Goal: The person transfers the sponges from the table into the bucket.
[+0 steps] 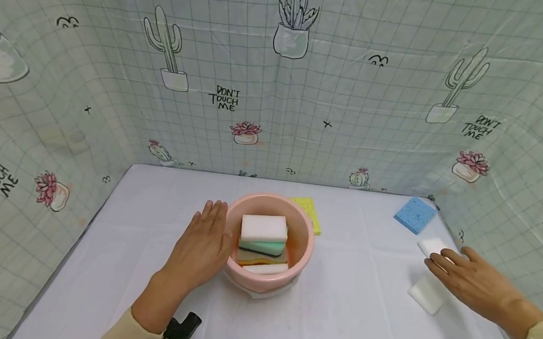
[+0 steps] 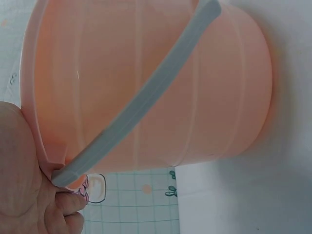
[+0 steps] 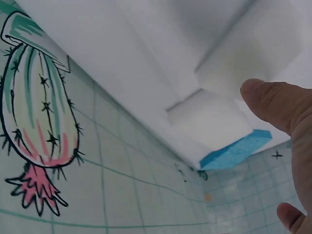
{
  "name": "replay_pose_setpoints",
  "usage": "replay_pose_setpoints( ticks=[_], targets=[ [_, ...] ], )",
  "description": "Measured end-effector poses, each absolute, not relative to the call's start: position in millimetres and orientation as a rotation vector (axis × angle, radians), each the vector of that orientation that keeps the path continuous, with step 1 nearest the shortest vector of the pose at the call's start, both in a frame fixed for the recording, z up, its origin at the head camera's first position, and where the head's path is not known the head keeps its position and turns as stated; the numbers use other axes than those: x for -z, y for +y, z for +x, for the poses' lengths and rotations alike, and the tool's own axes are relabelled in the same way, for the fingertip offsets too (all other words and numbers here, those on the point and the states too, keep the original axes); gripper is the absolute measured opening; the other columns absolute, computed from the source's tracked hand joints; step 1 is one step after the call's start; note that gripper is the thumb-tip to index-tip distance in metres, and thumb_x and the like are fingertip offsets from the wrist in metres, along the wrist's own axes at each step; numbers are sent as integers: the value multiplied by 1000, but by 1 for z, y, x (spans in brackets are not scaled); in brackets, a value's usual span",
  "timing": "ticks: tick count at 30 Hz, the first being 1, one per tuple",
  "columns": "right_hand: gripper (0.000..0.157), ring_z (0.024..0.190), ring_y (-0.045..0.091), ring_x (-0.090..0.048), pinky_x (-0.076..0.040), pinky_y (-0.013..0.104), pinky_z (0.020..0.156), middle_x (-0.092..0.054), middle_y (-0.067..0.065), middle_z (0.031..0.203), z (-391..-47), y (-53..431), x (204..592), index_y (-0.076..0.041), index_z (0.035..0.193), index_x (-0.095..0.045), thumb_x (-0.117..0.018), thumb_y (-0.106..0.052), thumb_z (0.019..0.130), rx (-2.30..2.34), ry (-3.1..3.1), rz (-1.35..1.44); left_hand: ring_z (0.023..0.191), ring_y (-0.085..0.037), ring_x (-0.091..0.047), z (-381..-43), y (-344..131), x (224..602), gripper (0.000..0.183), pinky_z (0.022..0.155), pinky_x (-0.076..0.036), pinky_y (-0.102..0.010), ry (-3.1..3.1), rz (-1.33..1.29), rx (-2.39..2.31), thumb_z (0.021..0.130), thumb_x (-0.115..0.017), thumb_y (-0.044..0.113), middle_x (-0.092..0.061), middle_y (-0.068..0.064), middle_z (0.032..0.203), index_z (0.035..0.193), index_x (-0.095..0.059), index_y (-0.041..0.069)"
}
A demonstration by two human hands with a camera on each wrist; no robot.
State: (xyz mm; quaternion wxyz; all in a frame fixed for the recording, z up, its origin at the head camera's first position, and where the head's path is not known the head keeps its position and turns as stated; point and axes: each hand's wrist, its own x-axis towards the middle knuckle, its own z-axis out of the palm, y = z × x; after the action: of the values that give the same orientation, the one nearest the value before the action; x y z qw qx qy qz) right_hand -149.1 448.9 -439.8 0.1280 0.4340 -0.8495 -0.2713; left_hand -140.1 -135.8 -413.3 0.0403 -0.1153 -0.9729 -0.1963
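A pink bucket [image 1: 304, 248] with a grey handle [image 2: 141, 105] stands mid-table. Stacked inside it are several sponges, with a white sponge [image 1: 264, 228] on top and a green one [image 1: 264, 247] beneath. My left hand [image 1: 201, 244] lies along the bucket's left rim, touching it, its fingers straight. On the right side, my right hand [image 1: 472, 281] hovers over two white sponges, one nearer [image 1: 427, 294] and one farther [image 1: 433, 246], partly covered by the hand. Its fingers are spread and loosely bent, and nothing shows between them. Behind these lies a blue sponge [image 1: 415, 215].
A yellow sponge [image 1: 313, 213] lies behind the bucket, partly hidden by it. A white cloth [image 1: 360, 317] covers the table. Patterned curtain [image 1: 327, 88] with cactus drawings surrounds its back and sides. A black strap end [image 1: 184, 327] hangs at the left wrist.
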Motion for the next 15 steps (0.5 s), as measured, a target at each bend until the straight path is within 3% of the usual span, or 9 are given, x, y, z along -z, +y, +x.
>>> replay_pose_setpoints(
  ticks=[1,4,11,15],
  targets=[
    [80,123,34,-63,-51,60,99,-68,10,135,-150,451,442,-8,139,-53,-87,4,67,787,-2484,1266,162,-38,-21,-140,-136,413,62,131,-20,-56,-2978,-352,601,110,-40,25,-32,-23,170,162,-30,-7],
    [86,124,33,-64,-52,59,99,-68,9,136,-152,451,449,-10,139,-52,-93,3,64,800,-2501,1285,162,-38,-22,-140,-137,414,62,131,-20,-56,-2973,-350,607,110,-42,26,-33,-24,169,162,-30,-8],
    [65,120,31,-63,-53,56,98,-68,6,133,-157,449,459,-17,126,-69,-92,-3,68,848,-2569,1283,162,-38,-22,-140,-137,416,63,131,-20,-56,-2975,-353,606,111,-42,28,-33,-24,169,162,-30,-8],
    [56,117,31,-63,-54,56,96,-69,5,130,-162,452,465,-19,123,-72,-94,-16,72,848,-2597,1260,161,-38,-22,-140,-138,416,63,131,-20,-55,-2970,-342,597,111,-43,28,-33,-23,169,162,-30,-7]
  ],
)
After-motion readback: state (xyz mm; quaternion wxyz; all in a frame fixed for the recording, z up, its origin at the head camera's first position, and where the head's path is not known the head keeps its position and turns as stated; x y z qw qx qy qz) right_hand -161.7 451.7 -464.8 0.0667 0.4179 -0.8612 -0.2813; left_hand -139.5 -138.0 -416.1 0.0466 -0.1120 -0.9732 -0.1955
